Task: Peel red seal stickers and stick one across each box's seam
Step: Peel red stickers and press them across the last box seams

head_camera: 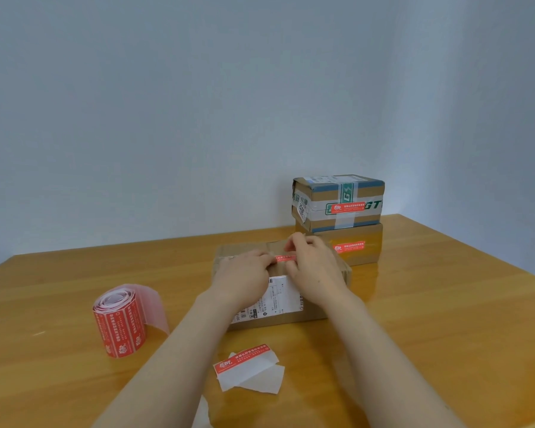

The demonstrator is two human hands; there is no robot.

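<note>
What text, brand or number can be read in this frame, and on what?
"GT": green letters on the top stacked box, cut off at its edge.
"501": seemingly, on the shipping label of the near box; the rest is too small.
White tag on the top box's corner: unreadable.
On the sticker roll, the loose sticker and the sticker being applied: white print, too blurred to read.

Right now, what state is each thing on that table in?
Near box: flat, label up.
Red sticker: held taut over it.
Left hand: pinches its left end.
Right hand: pinches its right end.
Upper stacked box: red seal on front.
Lower stacked box: red seal on front.
Sticker roll: partly unrolled.
Spare sticker: lying on its backing.
</note>
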